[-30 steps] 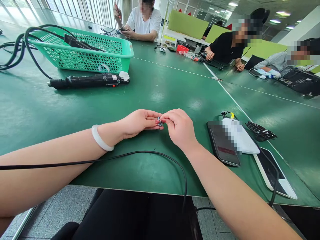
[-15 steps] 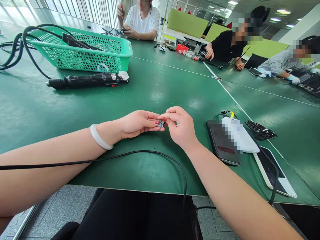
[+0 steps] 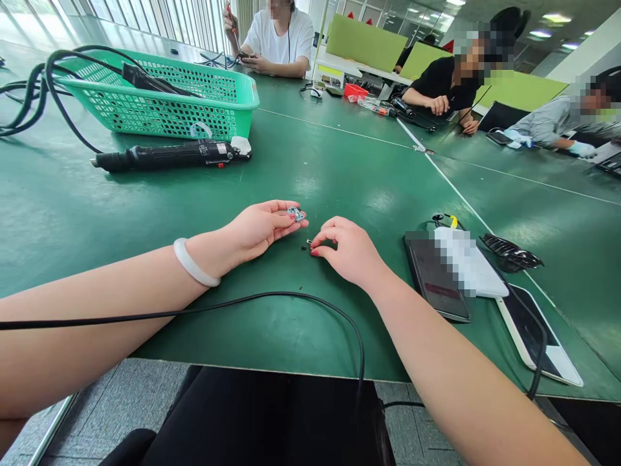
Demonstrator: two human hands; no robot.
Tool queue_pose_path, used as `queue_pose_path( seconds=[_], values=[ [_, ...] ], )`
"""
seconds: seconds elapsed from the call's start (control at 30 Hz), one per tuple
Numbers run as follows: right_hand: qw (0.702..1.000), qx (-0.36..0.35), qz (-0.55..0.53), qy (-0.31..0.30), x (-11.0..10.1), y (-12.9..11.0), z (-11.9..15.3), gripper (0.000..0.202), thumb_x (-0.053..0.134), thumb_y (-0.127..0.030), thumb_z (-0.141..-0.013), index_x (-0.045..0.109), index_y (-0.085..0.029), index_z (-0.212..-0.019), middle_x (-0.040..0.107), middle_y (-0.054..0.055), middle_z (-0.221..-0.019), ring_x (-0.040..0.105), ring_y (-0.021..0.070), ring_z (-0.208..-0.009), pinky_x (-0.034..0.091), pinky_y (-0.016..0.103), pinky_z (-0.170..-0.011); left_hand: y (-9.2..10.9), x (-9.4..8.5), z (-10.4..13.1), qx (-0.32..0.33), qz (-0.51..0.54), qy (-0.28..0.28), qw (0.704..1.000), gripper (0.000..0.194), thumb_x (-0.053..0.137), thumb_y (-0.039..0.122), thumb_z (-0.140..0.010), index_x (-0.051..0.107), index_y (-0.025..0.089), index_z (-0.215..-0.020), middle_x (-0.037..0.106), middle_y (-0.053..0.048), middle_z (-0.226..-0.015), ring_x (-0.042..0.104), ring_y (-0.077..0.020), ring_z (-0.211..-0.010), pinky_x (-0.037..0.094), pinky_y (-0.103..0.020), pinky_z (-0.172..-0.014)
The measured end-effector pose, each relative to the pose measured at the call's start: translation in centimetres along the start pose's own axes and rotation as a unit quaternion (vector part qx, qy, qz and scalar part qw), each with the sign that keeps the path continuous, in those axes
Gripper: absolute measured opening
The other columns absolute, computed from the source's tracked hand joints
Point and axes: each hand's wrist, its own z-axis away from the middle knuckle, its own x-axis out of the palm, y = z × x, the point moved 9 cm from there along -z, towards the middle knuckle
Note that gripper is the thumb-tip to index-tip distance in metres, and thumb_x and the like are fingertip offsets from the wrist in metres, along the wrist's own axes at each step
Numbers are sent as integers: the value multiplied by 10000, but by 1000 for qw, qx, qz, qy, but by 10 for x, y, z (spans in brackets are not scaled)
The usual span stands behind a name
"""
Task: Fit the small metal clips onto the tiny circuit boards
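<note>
Between the thumb and fingers of my left hand (image 3: 264, 226) is a small silvery-grey part (image 3: 295, 213) with dark spots, perhaps a tiny circuit board. My right hand (image 3: 347, 249) is apart from it, lower and to the right. Its thumb and index finger pinch a tiny metal piece (image 3: 309, 241) just above the green table (image 3: 272, 175). A very small black bit (image 3: 303, 248) lies on the table beside those fingertips. The kind of either tiny piece is too small to make out.
A black electric screwdriver (image 3: 169, 155) lies before a green basket (image 3: 233, 116) holding cables. Two phones (image 3: 436, 278) (image 3: 543, 356), a white blurred item (image 3: 485, 275) and a black clip (image 3: 512, 252) lie right. A black cable (image 3: 272, 294) crosses in front. Several people work across the table.
My hands have come apart. The left has moved up and left with the small silvery-grey part; the right has come down toward the table, now pinching a tiny metal piece.
</note>
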Motion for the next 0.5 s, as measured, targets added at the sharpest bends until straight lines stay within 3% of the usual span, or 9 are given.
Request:
queue_pose_path(
  seconds=[0.27, 0.5],
  values=[
    [996, -39, 74, -13, 9, -6, -3, 185, 524, -104, -827, 664, -183, -735, 611, 51, -890, 543, 176, -839, 455, 338, -761, -4, 8, 2, -4, -78, -38, 996, 161, 579, 51, -798, 598, 101, -950, 672, -91, -915, 666, -150, -841, 459, -371, -973],
    [998, -29, 62, 6, -2, -9, 0, 57, 643, -214, -789, 656, -203, -734, 584, 29, -903, 541, 173, -860, 447, 336, -742, -4, 8, 1, -6, -66, -44, 997, 186, 636, 60, -761, 608, 107, -938, 677, -92, -892, 666, -160, -840, 471, -371, -944]
  ],
)
